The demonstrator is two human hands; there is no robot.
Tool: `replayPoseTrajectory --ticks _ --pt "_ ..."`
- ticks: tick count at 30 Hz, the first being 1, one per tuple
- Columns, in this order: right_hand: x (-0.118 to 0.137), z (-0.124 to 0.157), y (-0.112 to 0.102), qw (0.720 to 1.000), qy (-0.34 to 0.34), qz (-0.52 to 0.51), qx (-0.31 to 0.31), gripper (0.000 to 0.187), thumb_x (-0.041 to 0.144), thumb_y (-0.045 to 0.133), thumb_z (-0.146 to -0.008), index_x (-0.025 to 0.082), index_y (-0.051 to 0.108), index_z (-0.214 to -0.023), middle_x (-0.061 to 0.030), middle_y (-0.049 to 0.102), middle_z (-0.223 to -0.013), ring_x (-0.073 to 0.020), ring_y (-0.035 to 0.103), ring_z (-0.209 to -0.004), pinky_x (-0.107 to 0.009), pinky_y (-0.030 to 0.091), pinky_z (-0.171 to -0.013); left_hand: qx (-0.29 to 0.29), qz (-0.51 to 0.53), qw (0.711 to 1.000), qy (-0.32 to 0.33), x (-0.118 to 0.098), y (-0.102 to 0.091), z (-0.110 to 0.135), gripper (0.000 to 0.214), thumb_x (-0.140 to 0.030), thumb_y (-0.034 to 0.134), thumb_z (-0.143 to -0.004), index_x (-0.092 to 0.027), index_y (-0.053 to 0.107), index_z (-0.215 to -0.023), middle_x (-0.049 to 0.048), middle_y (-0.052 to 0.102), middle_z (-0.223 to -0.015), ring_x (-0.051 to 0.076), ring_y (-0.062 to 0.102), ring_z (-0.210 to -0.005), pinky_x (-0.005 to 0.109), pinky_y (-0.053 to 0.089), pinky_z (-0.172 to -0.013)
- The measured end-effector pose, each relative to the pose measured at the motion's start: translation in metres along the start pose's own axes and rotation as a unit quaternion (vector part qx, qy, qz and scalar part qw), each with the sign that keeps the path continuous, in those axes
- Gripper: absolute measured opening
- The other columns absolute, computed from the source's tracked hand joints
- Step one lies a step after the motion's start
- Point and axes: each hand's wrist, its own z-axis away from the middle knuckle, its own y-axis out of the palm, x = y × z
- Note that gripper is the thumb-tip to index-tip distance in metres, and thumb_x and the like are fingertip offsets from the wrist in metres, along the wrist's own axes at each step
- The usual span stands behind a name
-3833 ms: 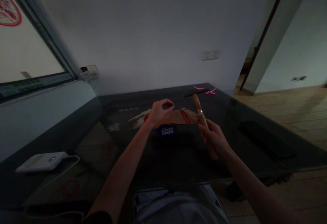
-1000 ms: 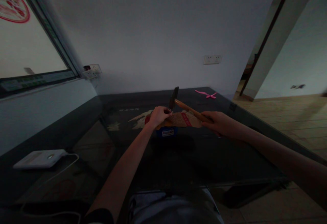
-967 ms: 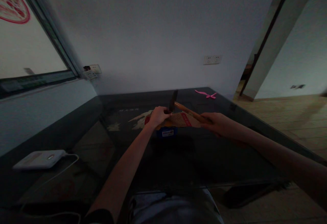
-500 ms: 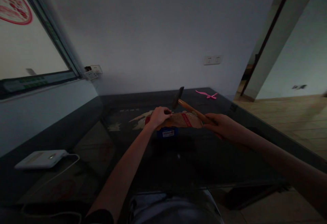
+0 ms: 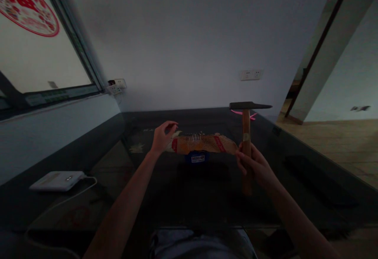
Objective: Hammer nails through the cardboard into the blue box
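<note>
My right hand (image 5: pixel 252 162) is wrapped round the wooden handle of a hammer (image 5: pixel 246 127), held upright with its dark metal head at the top. The thumb side of that hand is close to the right end of a brown cardboard strip (image 5: pixel 203 144) with red bands; whether they touch I cannot tell. Several thin, dark nail-like pins (image 5: pixel 195 136) stand in a row along the strip. Below the strip sits a blue box (image 5: pixel 197 157) with a white label. At the strip's left end is my left hand (image 5: pixel 163 136), fingers curved and apart, with nothing visible in them.
A white power bank (image 5: pixel 57 181) with a white cable lies on the left of the dark, glossy table (image 5: pixel 206 196). A pink ribbon (image 5: pixel 252 117) lies at the back right, partly behind the hammer. Wall sockets (image 5: pixel 251 75) are on the wall behind.
My left hand has moved left off the middle of the strip, uncovering the row of pins. The hammer has swung from slanting over the strip to upright at the right.
</note>
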Motion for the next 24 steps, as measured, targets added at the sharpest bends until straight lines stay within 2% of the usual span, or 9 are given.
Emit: replayPoseTrajectory --ticks 3,6,9,13,16,20,24 --pt "-0.010 -0.003 -0.005 0.997 0.003 -0.081 -0.002 0.024 0.031 0.061 -0.078 0.024 0.045 -0.094 0.0094 0.045 -0.057 -0.0005 0.028 -0.030 -0.015 0.023 -0.029 -0.035 0.024 0.998 -0.046 0.022 0.000 0.023 0.025 -0.036 0.047 -0.085 -0.016 0.061 -0.093 0.0058 0.066 -0.090 0.015 0.063 -0.082 0.027 0.050 -0.076" --pt "-0.015 -0.004 -0.016 0.995 0.010 -0.101 -0.002 0.022 0.029 0.061 -0.079 0.023 0.048 -0.096 0.0101 0.042 -0.054 0.0005 0.024 -0.028 -0.014 0.019 -0.027 0.002 0.034 0.997 -0.066 0.040 0.005 0.037 0.029 -0.040 0.049 -0.084 -0.017 0.061 -0.096 0.0061 0.065 -0.096 0.017 0.062 -0.087 0.028 0.049 -0.079" --pt "-0.020 -0.004 -0.023 0.996 0.017 -0.092 -0.003 0.022 0.029 0.061 -0.079 0.024 0.049 -0.096 0.0100 0.043 -0.054 0.0002 0.024 -0.027 -0.014 0.020 -0.026 0.028 0.056 0.993 -0.103 0.051 0.007 0.039 0.035 -0.045 0.048 -0.083 -0.016 0.058 -0.098 0.0074 0.064 -0.097 0.018 0.062 -0.089 0.031 0.049 -0.082" --pt "-0.026 -0.005 -0.020 0.995 0.019 -0.093 0.007 0.023 0.033 0.061 -0.079 0.023 0.048 -0.095 0.0098 0.044 -0.054 -0.0003 0.025 -0.027 -0.014 0.019 -0.026 0.055 0.096 0.980 -0.168 0.070 0.007 0.037 0.045 -0.053 0.048 -0.080 -0.014 0.055 -0.102 0.0111 0.063 -0.100 0.021 0.061 -0.094 0.036 0.049 -0.081" --pt "-0.025 -0.004 -0.015 0.995 0.015 -0.096 0.010 0.023 0.042 0.052 -0.084 0.022 0.049 -0.094 0.0089 0.044 -0.052 -0.0013 0.026 -0.026 -0.014 0.021 -0.025 0.109 0.133 0.965 -0.199 0.083 0.007 0.038 0.055 -0.055 0.050 -0.078 -0.014 0.049 -0.113 0.0160 0.057 -0.115 0.025 0.056 -0.106 0.040 0.049 -0.082" --pt "-0.022 -0.003 -0.011 0.996 0.018 -0.091 0.002 0.029 0.049 0.045 -0.086 0.022 0.049 -0.095 0.0082 0.045 -0.051 -0.0028 0.028 -0.026 -0.016 0.023 -0.025 0.200 0.162 0.951 -0.171 0.083 0.008 0.041 0.078 -0.047 0.067 -0.067 -0.017 0.035 -0.131 0.0185 0.035 -0.139 0.029 0.039 -0.125 0.044 0.041 -0.096" --pt "-0.021 -0.001 -0.010 0.995 0.010 -0.096 -0.001 0.027 0.047 0.045 -0.086 0.022 0.050 -0.096 0.0077 0.046 -0.051 -0.0031 0.030 -0.026 -0.015 0.025 -0.025 0.257 0.139 0.946 -0.142 0.067 0.008 0.044 0.091 -0.037 0.074 -0.061 -0.020 0.028 -0.138 0.0164 0.026 -0.145 0.030 0.035 -0.128 0.045 0.034 -0.103"
